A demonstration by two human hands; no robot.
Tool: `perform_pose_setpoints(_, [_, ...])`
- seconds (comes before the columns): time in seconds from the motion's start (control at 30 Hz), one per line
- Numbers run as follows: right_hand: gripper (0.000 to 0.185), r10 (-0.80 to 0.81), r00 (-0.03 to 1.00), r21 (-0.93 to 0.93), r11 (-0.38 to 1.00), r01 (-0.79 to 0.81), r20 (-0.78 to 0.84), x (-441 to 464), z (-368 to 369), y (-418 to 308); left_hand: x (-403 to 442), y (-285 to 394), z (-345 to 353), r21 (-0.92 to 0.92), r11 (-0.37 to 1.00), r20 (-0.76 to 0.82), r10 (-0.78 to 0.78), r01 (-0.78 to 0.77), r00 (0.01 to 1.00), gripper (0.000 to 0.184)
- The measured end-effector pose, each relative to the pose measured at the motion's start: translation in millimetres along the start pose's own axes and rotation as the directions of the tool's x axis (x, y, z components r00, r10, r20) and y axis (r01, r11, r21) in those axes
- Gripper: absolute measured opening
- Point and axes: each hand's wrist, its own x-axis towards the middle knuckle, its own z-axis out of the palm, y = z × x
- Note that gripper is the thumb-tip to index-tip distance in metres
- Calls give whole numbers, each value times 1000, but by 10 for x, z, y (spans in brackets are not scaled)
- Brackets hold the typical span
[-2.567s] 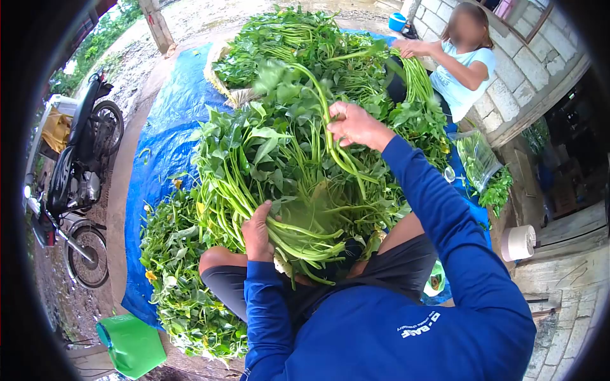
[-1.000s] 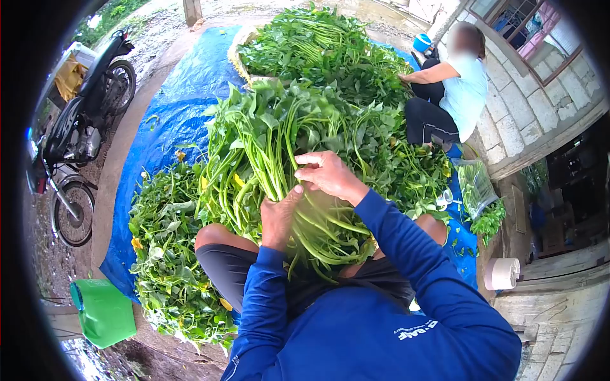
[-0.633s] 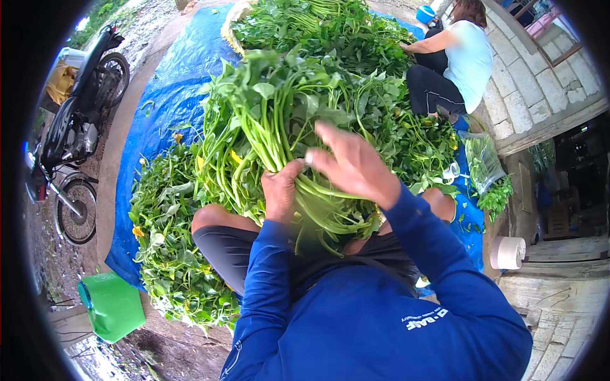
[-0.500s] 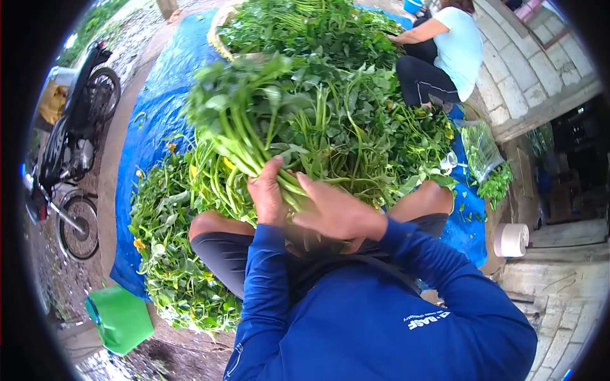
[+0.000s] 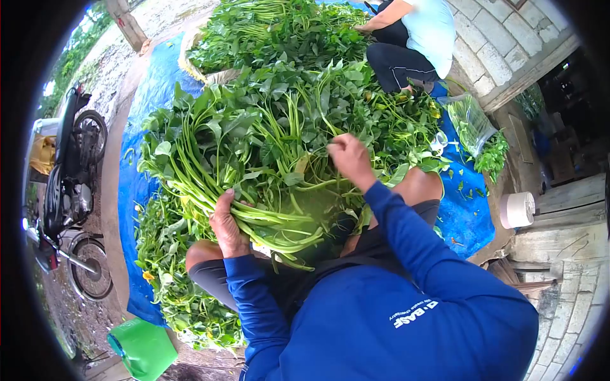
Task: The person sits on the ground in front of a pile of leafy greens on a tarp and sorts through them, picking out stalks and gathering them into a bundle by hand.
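My left hand (image 5: 229, 227) is closed around a bunch of leafy water spinach (image 5: 190, 168). The bunch's pale green stems bend to the right over my lap, and its leaves point away from me. My right hand (image 5: 351, 162), slightly blurred, is over the large pile of greens (image 5: 267, 130) in front of my knees. Its fingers are pinched together at the end of a single long water spinach stem (image 5: 325, 116). Leaves and loose stems lie all around both hands.
A blue tarp (image 5: 141, 171) lies beneath the greens. Another person (image 5: 427, 35) crouches at the far right beside a heaped, light-rimmed container (image 5: 190, 68). A clear bag of greens (image 5: 469, 124), a white roll (image 5: 517, 210), a green container (image 5: 143, 349) and a motorcycle (image 5: 70, 190) stand around.
The bunch in my left hand has lowered and swung left. My right hand has left the stem ends and moved up and right to the pile. The camera view has shifted slightly.
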Motion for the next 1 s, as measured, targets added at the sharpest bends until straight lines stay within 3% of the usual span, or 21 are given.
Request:
perform_pose_setpoints(0.07, [33, 112, 994, -178, 978, -110, -1, 291, 140, 623, -9, 28, 51, -10, 1000, 12, -23, 23, 1000, 30])
perform_pose_setpoints(0.17, [35, 16, 1000, -133, 991, -19, -24, 447, 304, 712, -1, -42, 155, 2, 998, 45, -59, 59, 997, 23])
perform_pose_setpoints(0.27, [34, -29, 997, 55, 998, 25, 69, 630, 187, 720, 31, -133, 162, -9, 998, 53, -68, 69, 996, 18])
perform_pose_setpoints(0.3, [28, -87, 996, 164, 983, 88, -15, 664, 113, 656, 7, -125, 178, 3, 998, 62, -66, 65, 996, 19])
perform_pose_setpoints(0.33, [17, 69, 997, 302, 950, -75, 32, 642, -67, 410, -7, -118, 189, 14, 998, 69, -63, 62, 996, 19])
perform_pose_setpoints(0.4, [12, 245, 912, 594, 696, -402, 330, 702, -352, 269, -1, -151, 167, 16, 996, 70, -92, 91, 993, 21])
perform_pose_setpoints(0.5, [14, 204, 867, 724, 481, -494, 455, 533, -713, -106, 0, -207, 206, 33, 991, 81, -134, 131, 988, 22])
perform_pose_setpoints(0.6, [15, 149, 862, 778, 376, -503, 485, 415, -795, -243, -11, -205, 255, 59, 988, 103, -147, 141, 984, 25])
perform_pose_setpoints(0.73, [19, 78, 907, 796, 453, -403, 414, 175, -846, -550, -14, -237, 295, 52, 991, 108, -128, 123, 986, 27])
perform_pose_setpoints(1.0, [28, -112, 991, 629, 776, 38, 78, -158, -764, -941, -21, -328, 283, -20, 994, 117, -101, 104, 988, 25])
